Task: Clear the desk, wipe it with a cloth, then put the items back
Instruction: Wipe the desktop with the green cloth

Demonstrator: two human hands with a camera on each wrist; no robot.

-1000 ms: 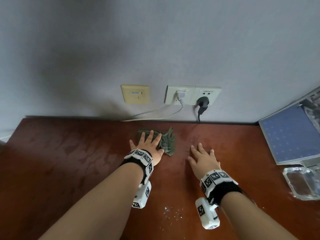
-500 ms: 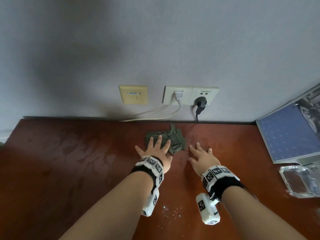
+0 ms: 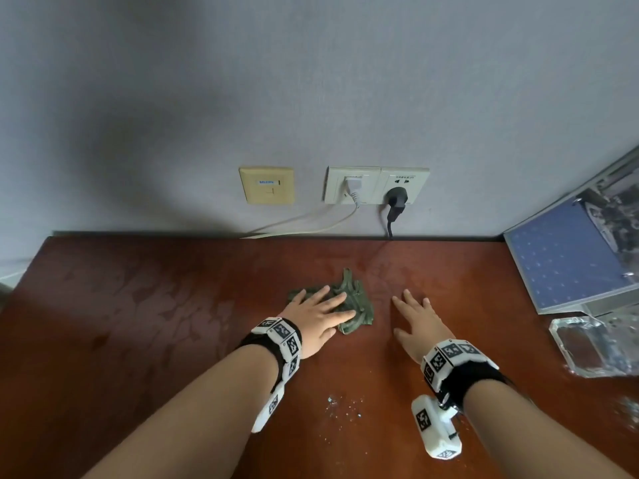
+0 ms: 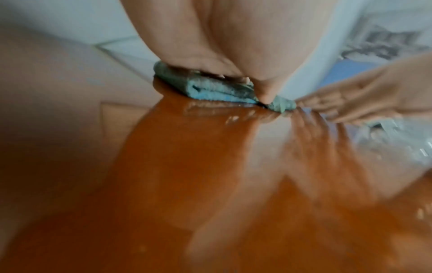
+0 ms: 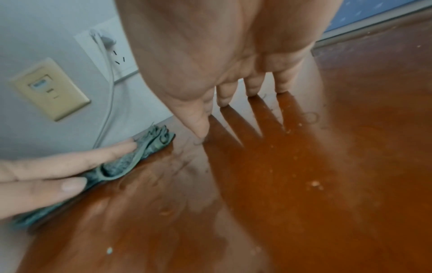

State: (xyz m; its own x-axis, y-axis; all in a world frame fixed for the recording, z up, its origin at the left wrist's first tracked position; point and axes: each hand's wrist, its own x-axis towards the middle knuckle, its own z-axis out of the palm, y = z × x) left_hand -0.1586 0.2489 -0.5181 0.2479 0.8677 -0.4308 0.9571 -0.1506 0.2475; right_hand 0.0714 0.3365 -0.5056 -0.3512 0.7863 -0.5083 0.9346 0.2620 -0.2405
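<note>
Pressing the cloth point(image 3: 352, 302), left fingers point(image 3: 328, 300) splayed; right fingers point(image 3: 411, 302) apparently flat on desk point(image 3: 155, 323).

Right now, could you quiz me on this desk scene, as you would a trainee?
1. True or false: the right hand presses the cloth.
2. Which plug sits in the right-hand socket: (a) white, (b) black, (c) none?
3. Fill in: on the desk, the crumbs lie ____ the two forearms.

Key:
1. False. The left hand lies flat on the cloth; the right hand lies flat on bare wood beside it.
2. b
3. between
</note>
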